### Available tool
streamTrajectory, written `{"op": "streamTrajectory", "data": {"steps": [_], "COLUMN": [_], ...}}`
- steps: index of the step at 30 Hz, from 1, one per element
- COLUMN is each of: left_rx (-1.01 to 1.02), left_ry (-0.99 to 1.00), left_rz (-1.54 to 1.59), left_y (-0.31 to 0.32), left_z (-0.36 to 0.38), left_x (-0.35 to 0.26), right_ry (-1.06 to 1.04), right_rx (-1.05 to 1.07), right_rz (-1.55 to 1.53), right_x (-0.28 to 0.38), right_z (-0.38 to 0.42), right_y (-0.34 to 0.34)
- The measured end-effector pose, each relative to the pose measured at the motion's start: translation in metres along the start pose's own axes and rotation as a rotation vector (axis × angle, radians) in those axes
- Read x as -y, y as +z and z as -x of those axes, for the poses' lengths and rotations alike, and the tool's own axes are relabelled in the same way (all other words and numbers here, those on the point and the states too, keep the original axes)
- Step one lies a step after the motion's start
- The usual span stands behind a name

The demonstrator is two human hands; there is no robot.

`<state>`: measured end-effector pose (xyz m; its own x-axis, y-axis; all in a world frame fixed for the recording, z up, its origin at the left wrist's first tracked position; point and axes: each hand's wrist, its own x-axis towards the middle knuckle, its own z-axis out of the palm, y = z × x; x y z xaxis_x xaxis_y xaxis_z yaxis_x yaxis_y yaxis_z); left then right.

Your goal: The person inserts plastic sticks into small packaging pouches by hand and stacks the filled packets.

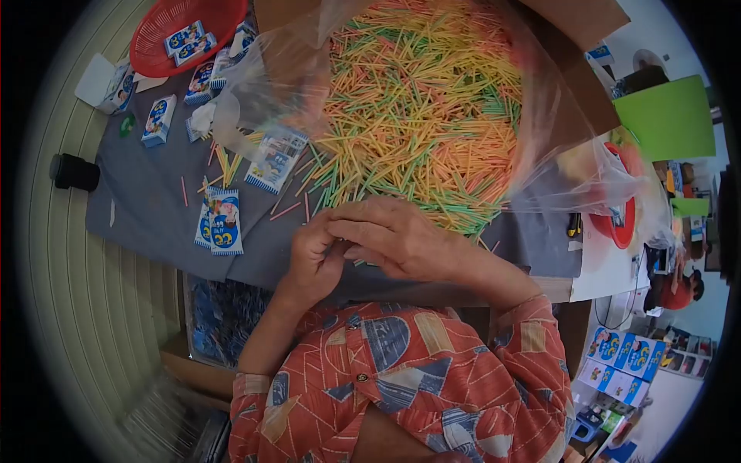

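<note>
Both hands are meeting at the near edge of the table (166,235), the left hand (315,253) curling upright and the right hand (395,233) arching over its fingertips; the grip is bending closed, but whether anything is sitting inside it is hidden. Coloured sticks (421,116), in pink, yellow, orange and green, are lying heaped just beyond the hands, spilling toward them from a cardboard box (579,69) with a clear plastic liner (549,127). A grey cloth (158,197) is covering the table. To the left, two overlapping blue-and-white packets (225,222) are lying flat; a larger packet (276,158) is resting near the heap, with loose sticks scattering between. Farther out, small boxes (159,119) are standing or lying about, a green ring (126,125) is lying beside them, and a red basket (140,55) is holding packets. A black cylinder (75,172) is standing out against the ribbed wall (58,255). To the right, a second red basket (631,224) is sitting partly under plastic. Across the room, a green panel (668,119) is showing, a person in red (679,291) is appearing, and blue-and-white cartons (625,356) are standing grouped together.
</note>
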<state>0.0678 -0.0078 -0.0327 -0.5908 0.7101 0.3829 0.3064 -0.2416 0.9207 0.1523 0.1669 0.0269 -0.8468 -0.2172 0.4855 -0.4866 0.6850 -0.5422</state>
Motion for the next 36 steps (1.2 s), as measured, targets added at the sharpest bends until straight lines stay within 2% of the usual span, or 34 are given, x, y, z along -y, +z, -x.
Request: {"op": "streamTrajectory", "data": {"steps": [2, 4, 5, 6, 7, 8, 10, 11, 13, 14, 16, 18, 19, 21, 24, 25, 28, 30, 31, 33, 34, 35, 36], "left_rx": [-0.002, -0.082, -0.146, -0.155, -0.161, -0.162, -0.232, -0.234, -0.303, -0.312, -0.257, -0.103, -0.119, 0.029, 0.095, 0.022, 0.069, 0.085, 0.042, -0.013, -0.071, -0.128, -0.132], "left_ry": [-0.055, -0.156, -0.197, -0.227, -0.259, -0.264, -0.3, -0.292, -0.137, -0.155, 0.011, -0.065, -0.079, -0.228, -0.204, 0.04, 0.049, 0.12, 0.126, 0.119, 0.072, 0.028, 0.022], "left_rz": [0.004, 0.007, 0.009, -0.13, -0.268, -0.266, -1.081, -1.081, -1.376, -1.39, -1.267, -1.155, -1.169, -1.318, -1.4, -1.448, -1.511, -1.507, -1.451, -1.405, -1.283, -1.159, -1.162], "left_y": [-0.007, -0.026, -0.043, -0.072, -0.097, -0.108, -0.118, -0.115, -0.098, -0.09, -0.079, -0.071, -0.071, -0.067, -0.065, -0.066, -0.064, -0.066, -0.068, -0.07, -0.071, -0.071, -0.071], "left_z": [0.005, 0.018, 0.029, 0.041, 0.05, 0.054, 0.049, 0.043, 0.03, 0.023, 0.0, -0.023, -0.032, -0.051, -0.054, -0.05, -0.049, -0.05, -0.048, -0.047, -0.047, -0.048, -0.05], "left_x": [-0.01, -0.022, -0.025, -0.019, -0.013, -0.011, -0.007, -0.007, -0.012, -0.013, -0.013, 0.002, 0.015, 0.036, 0.048, 0.057, 0.067, 0.067, 0.068, 0.064, 0.058, 0.051, 0.044], "right_ry": [0.036, 0.247, 0.274, 0.295, 0.33, 0.364, 0.345, 0.325, 0.279, 0.227, 0.247, 0.324, 0.301, 0.279, 0.306, 0.342, 0.331, 0.394, 0.395, 0.35, 0.338, 0.372, 0.409], "right_rx": [0.041, -0.1, -0.068, -0.036, 0.047, 0.135, 0.187, 0.235, 0.235, 0.24, 0.301, 0.421, 0.418, 0.344, 0.253, 0.261, 0.292, 0.483, 0.482, 0.354, 0.355, 0.279, 0.204], "right_rz": [-0.041, 0.084, 0.332, 0.582, 0.795, 1.006, 1.056, 1.108, 1.165, 1.21, 1.224, 1.282, 1.272, 1.23, 1.128, 1.137, 1.135, 1.184, 1.183, 1.158, 1.152, 1.102, 1.053], "right_x": [0.001, -0.007, -0.019, -0.035, -0.048, -0.06, -0.094, -0.102, -0.1, -0.101, -0.113, -0.107, -0.106, -0.105, -0.095, -0.094, -0.104, -0.106, -0.107, -0.112, -0.11, -0.106, -0.102], "right_z": [0.003, 0.018, 0.031, 0.043, 0.055, 0.065, 0.082, 0.086, 0.077, 0.071, 0.074, 0.064, 0.065, 0.067, 0.074, 0.079, 0.08, 0.075, 0.078, 0.081, 0.079, 0.077, 0.075], "right_y": [-0.002, -0.033, -0.056, -0.076, -0.087, -0.089, -0.072, -0.068, -0.071, -0.066, -0.058, -0.057, -0.056, -0.063, -0.075, -0.078, -0.078, -0.075, -0.076, -0.077, -0.078, -0.081, -0.083]}}
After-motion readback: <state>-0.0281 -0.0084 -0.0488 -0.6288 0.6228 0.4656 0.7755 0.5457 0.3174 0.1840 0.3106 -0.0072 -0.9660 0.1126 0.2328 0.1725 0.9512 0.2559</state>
